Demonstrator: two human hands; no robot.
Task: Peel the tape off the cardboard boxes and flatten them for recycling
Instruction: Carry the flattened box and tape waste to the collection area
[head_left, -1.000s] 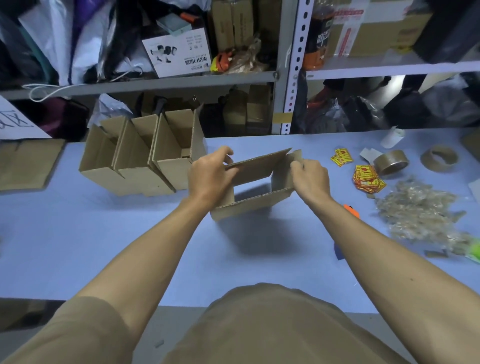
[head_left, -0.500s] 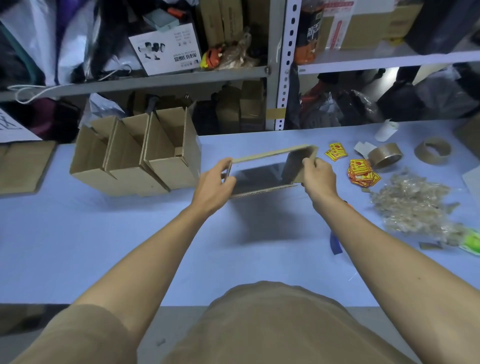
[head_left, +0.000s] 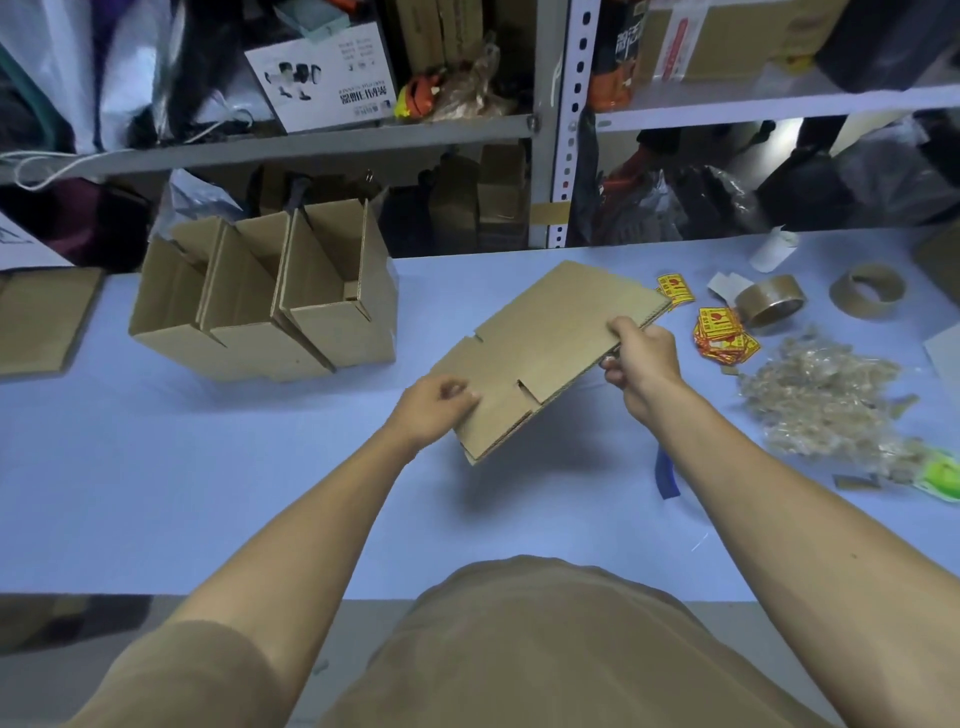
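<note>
A flattened brown corrugated cardboard box (head_left: 540, 353) is held above the pale blue table (head_left: 208, 493), tilted with its far corner raised, between both hands. The right hand (head_left: 641, 364) pinches the box's right edge, thumb on top and fingers curled underneath. The left hand (head_left: 434, 410) grips the near-left corner, fingers curled over the top face. The box casts a shadow on the table below the grip.

Left of the left hand and further back, three open brown cardboard boxes (head_left: 270, 306) stand side by side touching, against the grey metal shelving (head_left: 563, 130). Far to the left of them a flat brown cardboard sheet (head_left: 44, 322) lies on the table.

Just beyond the right hand lie yellow and red stickers (head_left: 722, 335), and past them a roll of brown packing tape (head_left: 769, 301) and an empty brown cardboard tape core (head_left: 866, 290). To the right of the right hand sits a heap of crumpled clear peeled tape (head_left: 826, 400). A dark blue strip (head_left: 666, 475) shows beside the right forearm, near the grip's lower side; what it is cannot be told
</note>
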